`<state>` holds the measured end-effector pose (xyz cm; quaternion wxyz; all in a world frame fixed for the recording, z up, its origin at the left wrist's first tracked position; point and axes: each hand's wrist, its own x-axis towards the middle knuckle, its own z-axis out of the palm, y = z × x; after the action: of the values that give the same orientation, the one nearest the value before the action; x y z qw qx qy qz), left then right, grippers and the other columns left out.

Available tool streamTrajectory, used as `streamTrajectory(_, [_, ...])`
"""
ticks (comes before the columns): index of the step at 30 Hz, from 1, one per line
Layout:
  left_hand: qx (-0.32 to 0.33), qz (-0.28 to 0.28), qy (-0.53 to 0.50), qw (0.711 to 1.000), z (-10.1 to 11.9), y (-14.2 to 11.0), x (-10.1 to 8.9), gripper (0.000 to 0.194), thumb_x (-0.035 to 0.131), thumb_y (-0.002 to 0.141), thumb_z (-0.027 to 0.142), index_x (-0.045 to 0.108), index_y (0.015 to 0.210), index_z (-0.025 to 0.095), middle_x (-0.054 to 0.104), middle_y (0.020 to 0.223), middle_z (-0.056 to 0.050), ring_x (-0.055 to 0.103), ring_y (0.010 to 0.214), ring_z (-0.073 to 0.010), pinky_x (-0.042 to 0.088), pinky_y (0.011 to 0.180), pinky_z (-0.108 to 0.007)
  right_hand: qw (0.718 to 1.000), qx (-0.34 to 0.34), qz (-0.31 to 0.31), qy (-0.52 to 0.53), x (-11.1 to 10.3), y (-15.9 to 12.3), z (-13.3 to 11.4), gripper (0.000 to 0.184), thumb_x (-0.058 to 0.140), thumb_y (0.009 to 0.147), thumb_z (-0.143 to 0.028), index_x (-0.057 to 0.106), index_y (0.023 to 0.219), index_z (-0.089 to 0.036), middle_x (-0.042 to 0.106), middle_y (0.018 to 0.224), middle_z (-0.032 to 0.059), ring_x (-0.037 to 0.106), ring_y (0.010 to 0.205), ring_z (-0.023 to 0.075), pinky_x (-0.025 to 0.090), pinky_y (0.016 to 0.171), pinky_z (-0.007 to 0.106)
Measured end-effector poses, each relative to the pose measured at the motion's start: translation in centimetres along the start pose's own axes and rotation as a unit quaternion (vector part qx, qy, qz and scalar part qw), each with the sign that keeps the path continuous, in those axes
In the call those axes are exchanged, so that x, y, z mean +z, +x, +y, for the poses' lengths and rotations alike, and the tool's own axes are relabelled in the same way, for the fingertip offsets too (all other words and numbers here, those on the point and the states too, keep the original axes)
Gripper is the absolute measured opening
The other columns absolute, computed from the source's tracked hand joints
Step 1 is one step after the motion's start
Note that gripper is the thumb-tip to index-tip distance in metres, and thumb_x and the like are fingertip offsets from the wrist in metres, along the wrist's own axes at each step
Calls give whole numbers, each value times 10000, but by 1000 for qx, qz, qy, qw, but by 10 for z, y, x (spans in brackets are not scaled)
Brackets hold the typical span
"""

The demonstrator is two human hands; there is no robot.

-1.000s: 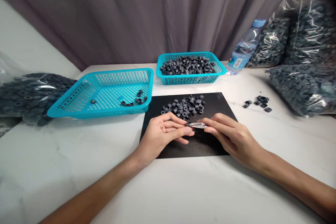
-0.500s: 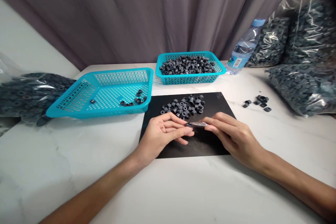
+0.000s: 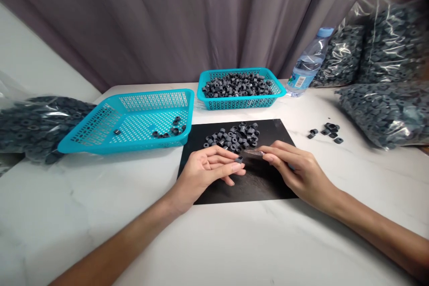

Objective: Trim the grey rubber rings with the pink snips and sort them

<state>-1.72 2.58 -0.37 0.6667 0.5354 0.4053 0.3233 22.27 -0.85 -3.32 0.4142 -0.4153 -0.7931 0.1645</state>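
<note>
Currently both hands (image 3: 204,170) (image 3: 298,165) pinch — left a ring (image 3: 239,159), right a metal tool (image 3: 255,153) (bottle label (image 3: 298,81) illegible).

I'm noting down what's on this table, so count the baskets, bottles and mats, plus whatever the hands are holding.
Left basket and rear basket: 2
Water bottle: 1
Black mat: 1
Gray piece in left hand: 1
Pointed tool in right hand: 1
Total: 6

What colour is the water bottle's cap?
The bottle cap is light blue, seen best in the head view.
</note>
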Motion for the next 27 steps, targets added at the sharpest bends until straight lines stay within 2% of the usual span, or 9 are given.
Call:
streamTrajectory(6, [7,-14,-3,1000,-1,3,-3,202,816,838,246,736,984,132,808,864,-69,758,804,-147,551,643,-164,1000,-4,-5,10,1,-1,0,196,484,1051,-176,664,1123,-147,599,886,50,565,754,146,470,683,279])
streamTrajectory(15, [-2,-34,-10,999,-2,2,-6,201,796,857,245,760,1028,145,788,829,-48,721,832,-137,538,692,-170,999,-15,-19,21,-1,-3,0,232,486,1048,-172,647,1212,-135,608,934,66,583,803,159,482,729,286])
streamTrajectory(27, [-15,-28,-7,999,1,2,-5,182,804,840,221,778,998,134,774,801,-32,648,669,-75,512,642,-146,998,-52,-31,-15,0,-3,0,269,506,1038,-143,615,1284,-129,597,945,62,554,813,155,477,743,285])
